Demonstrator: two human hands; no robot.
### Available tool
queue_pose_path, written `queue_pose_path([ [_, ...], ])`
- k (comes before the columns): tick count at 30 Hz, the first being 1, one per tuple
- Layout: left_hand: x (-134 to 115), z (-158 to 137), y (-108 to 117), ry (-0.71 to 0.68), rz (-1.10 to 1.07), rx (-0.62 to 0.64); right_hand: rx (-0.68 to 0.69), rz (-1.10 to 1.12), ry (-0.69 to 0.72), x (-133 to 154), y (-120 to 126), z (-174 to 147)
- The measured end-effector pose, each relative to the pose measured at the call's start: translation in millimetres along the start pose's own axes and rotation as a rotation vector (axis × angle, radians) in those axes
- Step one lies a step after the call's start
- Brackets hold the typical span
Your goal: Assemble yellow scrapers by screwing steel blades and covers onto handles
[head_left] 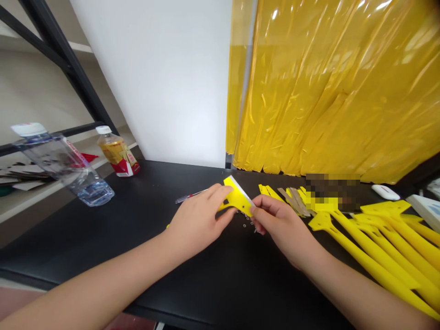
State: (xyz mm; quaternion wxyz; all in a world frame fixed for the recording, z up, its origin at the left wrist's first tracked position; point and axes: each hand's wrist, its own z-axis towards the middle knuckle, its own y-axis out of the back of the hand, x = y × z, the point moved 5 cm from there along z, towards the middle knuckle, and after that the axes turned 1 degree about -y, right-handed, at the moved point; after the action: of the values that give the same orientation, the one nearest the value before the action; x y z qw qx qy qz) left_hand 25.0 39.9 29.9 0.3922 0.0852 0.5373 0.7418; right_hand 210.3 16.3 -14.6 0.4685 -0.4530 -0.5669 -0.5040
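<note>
A yellow scraper [237,195] with a pale straight strip along its wide edge is held over the black table. My left hand [199,211] is closed around its narrow part, and a bit of yellow shows beyond the wrist side. At the head's lower right corner, the thumb and fingers of my right hand [275,217] pinch the strip end. Whether that hand also holds a small part is hidden. Small metal nuts [244,225] lie scattered beneath the scraper, beside my right fingertips. Behind my left hand lies a thin screwdriver [189,196], partly covered.
Several yellow scraper handles [371,247] are heaped on the right of the black table [192,293]. Short yellow and grey-brown strips [294,201] lie behind my right hand. A clear bottle [68,165] and a drink bottle [118,153] stand left. A yellow plastic curtain [330,91] hangs behind.
</note>
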Motion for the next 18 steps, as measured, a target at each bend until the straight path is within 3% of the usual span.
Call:
queue_pose_path([
  [4, 15, 5, -5, 0.246, -0.664, -0.084, -0.049, -0.021, 0.123, 5, 9, 3],
  [6, 16, 7, -12, 0.338, -0.987, -0.005, -0.046, -0.034, 0.167, 10, 11, 2],
  [8, 11, 7, -18, 0.404, -1.190, 0.172, -0.013, -0.042, 0.189, 15, 10, 0],
  [11, 1, 3, -22, 0.452, -1.331, 0.360, 0.051, -0.052, 0.195, 18, 7, -1],
  [15, 3, 2, -22, 0.484, -1.358, 0.273, 0.066, -0.109, 0.147, 15, 10, 4],
  [18, 10, 3, -24, 0.507, -1.332, 0.209, 0.062, -0.304, 0.137, 9, 13, 9],
])
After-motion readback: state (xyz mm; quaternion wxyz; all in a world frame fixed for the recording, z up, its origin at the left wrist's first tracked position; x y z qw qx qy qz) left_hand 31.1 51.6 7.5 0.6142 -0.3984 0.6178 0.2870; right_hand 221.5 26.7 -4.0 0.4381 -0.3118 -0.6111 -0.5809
